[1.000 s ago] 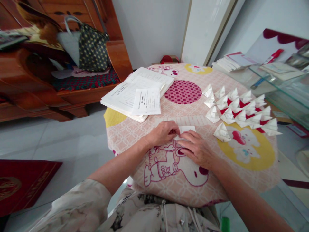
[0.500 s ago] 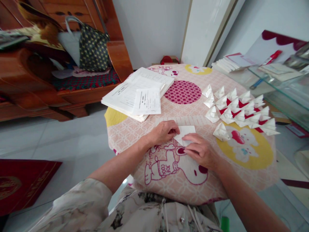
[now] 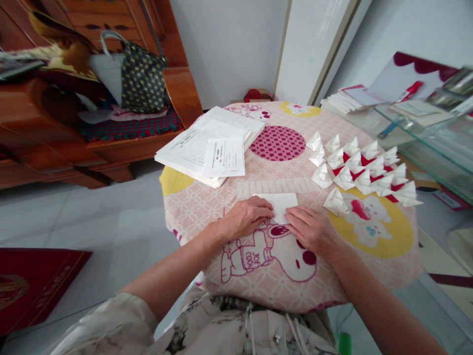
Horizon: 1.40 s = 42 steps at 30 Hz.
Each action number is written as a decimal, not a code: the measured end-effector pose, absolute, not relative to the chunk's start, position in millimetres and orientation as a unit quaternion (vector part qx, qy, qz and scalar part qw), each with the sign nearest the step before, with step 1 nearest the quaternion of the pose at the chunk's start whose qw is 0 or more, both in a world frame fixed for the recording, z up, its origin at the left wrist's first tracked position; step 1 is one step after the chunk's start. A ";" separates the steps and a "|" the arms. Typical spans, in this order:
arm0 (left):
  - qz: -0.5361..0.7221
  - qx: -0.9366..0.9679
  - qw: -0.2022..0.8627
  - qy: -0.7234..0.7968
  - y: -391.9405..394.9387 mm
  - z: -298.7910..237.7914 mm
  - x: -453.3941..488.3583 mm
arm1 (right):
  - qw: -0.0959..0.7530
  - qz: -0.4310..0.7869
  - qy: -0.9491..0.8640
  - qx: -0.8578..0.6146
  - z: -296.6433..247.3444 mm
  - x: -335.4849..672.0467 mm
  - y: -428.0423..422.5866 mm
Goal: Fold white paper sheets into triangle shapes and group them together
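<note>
A small folded piece of white paper lies on the patterned tablecloth in front of me. My left hand is closed on its left part, fingers together and pressed down. At the lower right edge of the paper, my right hand grips with fingers bent and close together. The hands cover both lower corners. Right of my right hand stands a folded paper piece with pointed tips. Several more pointed folded paper pieces stand in rows beyond it.
A stack of printed sheets sits at the table's back left, a smaller printed slip on top. A glass shelf with papers and a red pen borders the right. A wooden bench holds a dark patterned bag.
The paper now shows a wider, flatter shape with a straight top edge. My left hand has flattened and shifted slightly left; my right fingers have drawn together on the paper's lower edge.
</note>
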<state>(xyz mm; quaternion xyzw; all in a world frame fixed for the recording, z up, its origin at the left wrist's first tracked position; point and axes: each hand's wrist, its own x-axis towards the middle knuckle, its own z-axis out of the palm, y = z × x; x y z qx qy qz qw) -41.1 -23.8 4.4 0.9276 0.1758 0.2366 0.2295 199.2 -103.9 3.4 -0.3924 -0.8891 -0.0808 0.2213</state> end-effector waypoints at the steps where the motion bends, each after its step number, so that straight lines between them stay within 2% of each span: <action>1: 0.238 0.927 0.230 0.176 -24.3 4.2 -41.3 | 0.210 -0.093 -0.893 -0.387 3.7 197.5 -104.6; 5: 0.239 0.927 0.228 0.178 -25.6 5.0 -41.6 | 0.192 -0.113 -0.902 -0.371 3.2 193.0 -106.6; 10: 0.237 0.928 0.225 0.177 -27.3 5.2 -43.2 | 0.222 -0.102 -0.879 -0.409 -1.9 203.6 -102.8; 16: 0.214 0.939 0.213 0.162 -28.9 6.2 -45.5 | 0.344 0.057 -0.835 -0.426 1.4 223.4 -90.9; 18: 0.204 0.944 0.203 0.160 -29.9 6.1 -45.3 | 0.361 0.108 -0.828 -0.415 8.1 226.4 -84.5; 20: 0.198 0.948 0.191 0.158 -30.8 5.0 -44.8 | 0.350 0.152 -0.830 -0.406 16.3 227.1 -76.2; 25: 0.195 0.955 0.165 0.150 -31.0 1.4 -44.5 | 0.249 0.264 -0.831 -0.422 31.0 221.6 -51.2; 28: 0.193 0.957 0.161 0.148 -30.9 1.1 -45.0 | 0.231 0.306 -0.812 -0.441 30.1 216.9 -39.4; 36: 0.181 0.959 0.170 0.137 -31.1 4.4 -44.0 | 0.311 0.277 -0.793 -0.444 10.1 207.5 -37.8; 42: 0.170 0.958 0.186 0.134 -30.4 5.6 -43.8 | 0.314 0.237 -0.807 -0.441 4.0 201.9 -39.2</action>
